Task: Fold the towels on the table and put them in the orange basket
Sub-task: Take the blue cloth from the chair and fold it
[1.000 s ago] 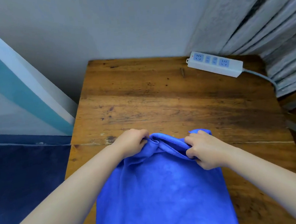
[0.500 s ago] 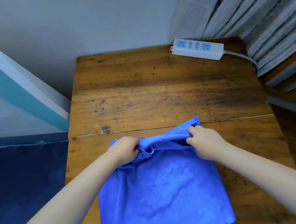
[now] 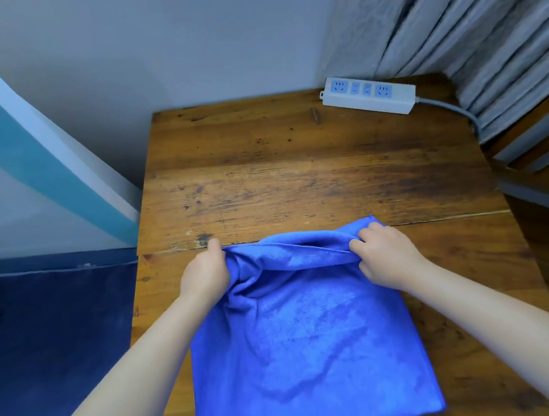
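Both of your hands grip the far edge of the blue towel (image 3: 306, 339) on the wooden tabletop (image 3: 297, 178).

Your left hand (image 3: 206, 274) bunches the towel's far left corner in curled fingers; your right hand (image 3: 385, 254) pinches the far right corner, with the edge between them raised in a loose roll. The rest of the towel lies flat toward you. A white power strip (image 3: 368, 95) sits at the tabletop's far right corner, beside grey curtains (image 3: 483, 20).

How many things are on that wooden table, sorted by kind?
Towel, blue, gripped at its far edge by the left hand and right hand: 1
Power strip, white: 1
Total on the table: 2
No basket in view.
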Tool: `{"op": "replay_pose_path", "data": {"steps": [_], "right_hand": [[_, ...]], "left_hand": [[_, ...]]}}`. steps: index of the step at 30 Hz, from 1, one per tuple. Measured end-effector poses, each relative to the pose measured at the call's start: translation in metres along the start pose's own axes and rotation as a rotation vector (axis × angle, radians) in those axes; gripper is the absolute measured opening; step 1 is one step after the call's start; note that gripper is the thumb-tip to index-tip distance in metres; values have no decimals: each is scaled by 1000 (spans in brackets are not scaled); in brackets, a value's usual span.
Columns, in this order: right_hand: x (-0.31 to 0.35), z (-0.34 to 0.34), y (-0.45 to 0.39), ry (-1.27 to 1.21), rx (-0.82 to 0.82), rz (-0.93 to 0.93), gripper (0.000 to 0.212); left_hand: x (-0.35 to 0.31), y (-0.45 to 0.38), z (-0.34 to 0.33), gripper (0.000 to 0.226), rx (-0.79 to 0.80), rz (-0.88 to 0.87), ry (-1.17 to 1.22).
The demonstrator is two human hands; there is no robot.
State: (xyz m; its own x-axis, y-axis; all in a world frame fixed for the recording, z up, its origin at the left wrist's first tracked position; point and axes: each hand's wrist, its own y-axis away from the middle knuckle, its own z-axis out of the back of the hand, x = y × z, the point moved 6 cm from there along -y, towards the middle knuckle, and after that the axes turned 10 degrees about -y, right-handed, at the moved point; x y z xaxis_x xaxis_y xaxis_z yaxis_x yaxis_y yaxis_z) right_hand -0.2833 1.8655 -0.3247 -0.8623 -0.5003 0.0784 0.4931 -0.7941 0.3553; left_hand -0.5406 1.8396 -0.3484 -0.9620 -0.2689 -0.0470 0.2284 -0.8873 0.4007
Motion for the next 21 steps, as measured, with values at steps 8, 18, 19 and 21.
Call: {"op": "replay_pose_path", "data": {"steps": [8,18,19,21], "right_hand": [[-12,-8,5,-141,-71,-84,15],[-15,-7,22,-154,-229,-74,35],[-16,-6,22,-181,-251,-84,34],[-14,-5,21,-230,-271,-62,31]], "left_hand": [[-3,-22,4,29,67,-130,-194],[-6,-1,-17,32,106,-292,-379],[-7,0,-16,32,85,-296,-411],[-5,1,-8,33,19,-281,-412]]}}
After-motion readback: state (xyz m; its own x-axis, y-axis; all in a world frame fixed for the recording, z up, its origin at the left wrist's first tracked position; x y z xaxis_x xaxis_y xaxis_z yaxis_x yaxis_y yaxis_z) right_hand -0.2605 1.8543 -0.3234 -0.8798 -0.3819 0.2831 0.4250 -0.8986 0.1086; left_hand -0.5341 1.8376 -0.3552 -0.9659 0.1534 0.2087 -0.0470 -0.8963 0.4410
